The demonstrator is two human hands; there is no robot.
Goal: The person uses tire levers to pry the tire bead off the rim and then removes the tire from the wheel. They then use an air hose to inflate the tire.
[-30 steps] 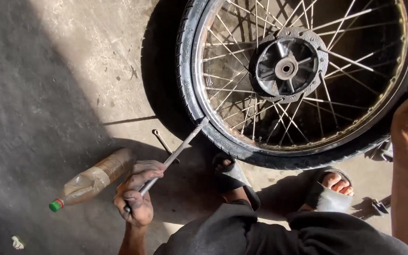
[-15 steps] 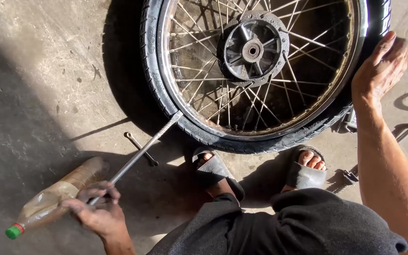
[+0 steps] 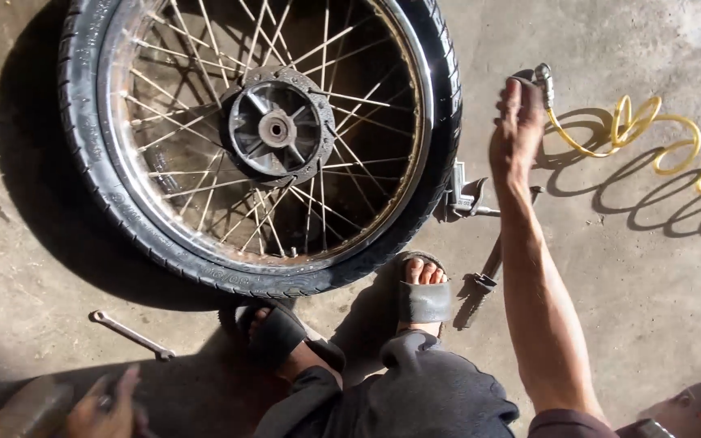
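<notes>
Right hand [image 3: 517, 122] is grasping the stiff metal nozzle [image 3: 542, 79] of the springy yellow air hose [image 3: 659, 138], while the left hand [image 3: 107, 405] is clenching something unclear beside the heavy spoked wheel [image 3: 261, 138] on the floor [image 3: 659, 308].

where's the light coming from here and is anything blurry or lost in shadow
Head view: hard sunlight throws crisp dark shadows left of the wheel and below-right of the yellow coiled hose; the spokes glint. The right hand at the hose nozzle is sharply lit, while the left hand sits in the person's own shadow at the bottom edge, dim and slightly motion-blurred.
</notes>
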